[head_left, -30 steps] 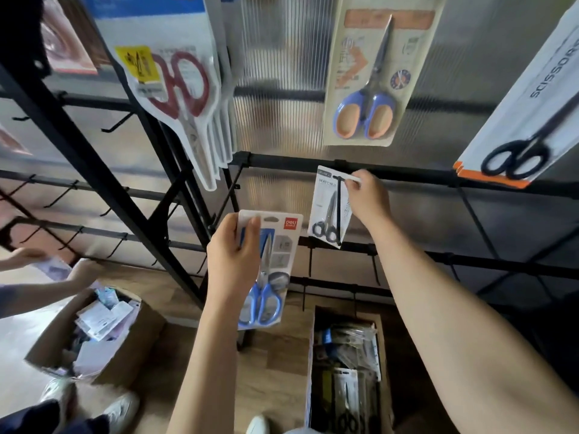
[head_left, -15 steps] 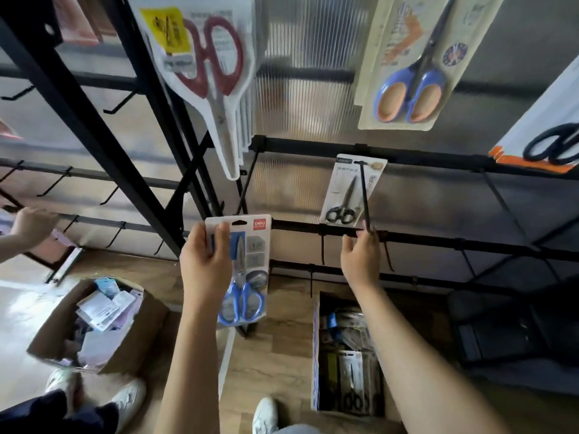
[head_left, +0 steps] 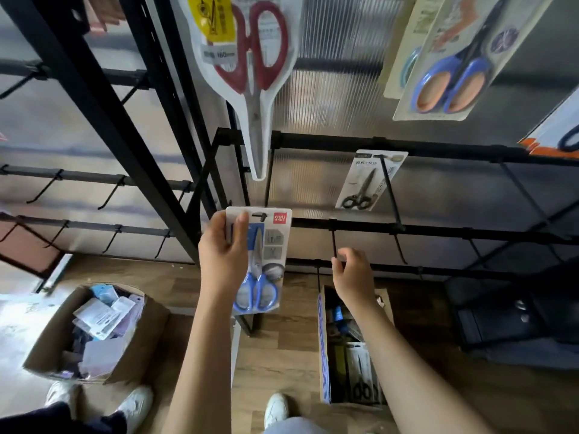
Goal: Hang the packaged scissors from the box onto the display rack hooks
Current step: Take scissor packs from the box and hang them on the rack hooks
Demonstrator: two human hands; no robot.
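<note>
mid-hang right now, one pack in hand and not on a hook yet. left hand (head_left: 224,261) at centre frame, fingers and thumb wrapped round the upper half of a white blister-card pack of blue-handled scissors (head_left: 258,261), held upright with its hang slot at the top. red "deli" logo readable in the card's top right corner, rest of the print too small to make out.

right hand (head_left: 352,274) just right of centre, holding nothing, fingers loosely curled, fingertips right at the tip of a thin black wire hook (head_left: 334,242) dropping from the middle rail. can't tell if actually touching it.

next move, probably: line the slot up with that hook tip and slide the card on, other hand steadying the wire.

narrow cardboard box of packaged scissors (head_left: 322,349) on the floor, lower centre-right. small grey-black scissors pack (head_left: 365,180) already hung above, japanese-looking text on top. red-handled pack (head_left: 253,57) upper centre with "160mm" on its label.
</note>
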